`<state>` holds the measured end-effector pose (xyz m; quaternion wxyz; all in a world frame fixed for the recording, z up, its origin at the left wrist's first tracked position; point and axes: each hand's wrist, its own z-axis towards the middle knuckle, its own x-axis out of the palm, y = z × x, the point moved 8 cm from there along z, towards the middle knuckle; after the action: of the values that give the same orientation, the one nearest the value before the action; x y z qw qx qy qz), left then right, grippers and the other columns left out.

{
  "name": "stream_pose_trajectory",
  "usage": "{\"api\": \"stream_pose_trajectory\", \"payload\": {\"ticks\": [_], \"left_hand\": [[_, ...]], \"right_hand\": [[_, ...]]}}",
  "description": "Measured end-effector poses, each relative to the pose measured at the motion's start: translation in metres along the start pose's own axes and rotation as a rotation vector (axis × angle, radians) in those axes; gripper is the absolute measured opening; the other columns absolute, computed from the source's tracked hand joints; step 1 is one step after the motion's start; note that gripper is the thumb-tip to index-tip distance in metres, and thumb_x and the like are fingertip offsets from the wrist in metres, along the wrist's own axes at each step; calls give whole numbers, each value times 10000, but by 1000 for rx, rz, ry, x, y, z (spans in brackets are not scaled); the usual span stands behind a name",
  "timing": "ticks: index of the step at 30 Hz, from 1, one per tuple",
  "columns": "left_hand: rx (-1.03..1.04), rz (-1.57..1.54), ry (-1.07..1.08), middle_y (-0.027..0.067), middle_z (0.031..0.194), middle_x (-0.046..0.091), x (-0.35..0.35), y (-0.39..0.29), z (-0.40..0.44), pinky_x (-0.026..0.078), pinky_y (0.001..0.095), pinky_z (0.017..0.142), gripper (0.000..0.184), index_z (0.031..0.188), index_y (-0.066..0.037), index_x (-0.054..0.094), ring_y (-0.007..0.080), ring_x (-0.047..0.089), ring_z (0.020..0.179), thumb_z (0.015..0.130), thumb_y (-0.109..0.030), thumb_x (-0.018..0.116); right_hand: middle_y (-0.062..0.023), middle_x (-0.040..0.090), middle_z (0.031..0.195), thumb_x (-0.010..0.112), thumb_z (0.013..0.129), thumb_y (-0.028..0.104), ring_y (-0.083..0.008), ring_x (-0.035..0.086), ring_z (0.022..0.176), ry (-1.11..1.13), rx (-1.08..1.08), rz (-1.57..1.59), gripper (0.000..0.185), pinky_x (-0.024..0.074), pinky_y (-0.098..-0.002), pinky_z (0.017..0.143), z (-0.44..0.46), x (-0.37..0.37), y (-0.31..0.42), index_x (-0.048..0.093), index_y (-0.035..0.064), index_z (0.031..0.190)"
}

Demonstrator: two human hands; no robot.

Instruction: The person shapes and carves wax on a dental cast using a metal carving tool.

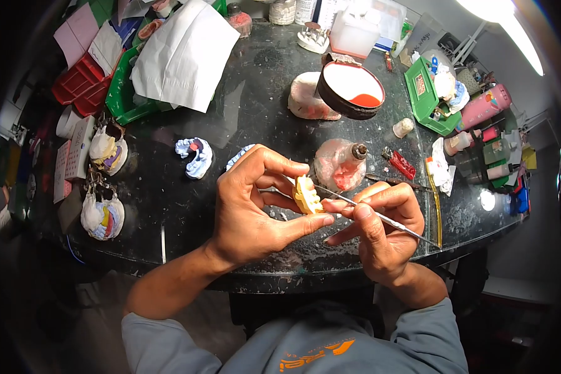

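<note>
Between the thumb and fingers of my left hand (249,209) is a small yellow dental model (306,196) with a row of teeth. My right hand (386,234) grips a thin metal dental carver (396,224) like a pen. Its fine tip reaches the upper part of the model; whether it touches cannot be made out. Right fingertips lie close to the model's lower right side. Just beyond the hands stands a round, pink-stained burner (340,165) with a metal neck. A pale blue dental cast (238,156) is partly hidden behind my left hand.
Another blue cast (194,157) sits left, near two mounted jaw models (103,215). A dark-rimmed round dish (353,87) with white and red contents stands beyond the burner. Green boxes (421,93) flank the back. A red-handled tool (402,165) lies right. White scraps dust the front edge.
</note>
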<state>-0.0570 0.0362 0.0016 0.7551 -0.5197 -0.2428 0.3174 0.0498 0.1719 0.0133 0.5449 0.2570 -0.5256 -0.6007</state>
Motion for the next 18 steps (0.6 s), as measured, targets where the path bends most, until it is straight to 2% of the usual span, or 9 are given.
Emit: {"api": "stream_pose_trajectory", "payload": {"ticks": [5,8,11,18], "left_hand": [[-3,-35,-40,79,1059,564,-1,-1,0,637,261,753,487,1063,19,588,153,705,916,678,22,886],[2,-35,-37,80,1056,571,-1,-1,0,637,262,752,485,1063,17,588,155,707,912,679,23,884],[-8,-24,-8,79,1050,529,0,1,0,646,281,775,569,1088,6,559,153,682,931,638,53,904],[-13,-33,-7,73,1044,531,1,2,-1,646,282,775,562,1092,4,559,148,681,928,646,58,897]], "right_hand": [[-150,608,947,566,957,-48,-307,709,997,-8,3,14,108,672,-312,652,-1,0,1,480,-34,1022],[-153,609,946,560,960,-48,-306,710,995,-2,-3,8,105,672,-314,650,-1,0,1,475,-34,1019],[-155,609,944,558,962,-47,-306,710,993,4,-10,-1,102,672,-312,649,0,1,2,474,-34,1018],[-153,607,948,558,960,-53,-309,709,999,12,-15,-21,103,671,-307,653,0,3,2,479,-36,1024]]}}
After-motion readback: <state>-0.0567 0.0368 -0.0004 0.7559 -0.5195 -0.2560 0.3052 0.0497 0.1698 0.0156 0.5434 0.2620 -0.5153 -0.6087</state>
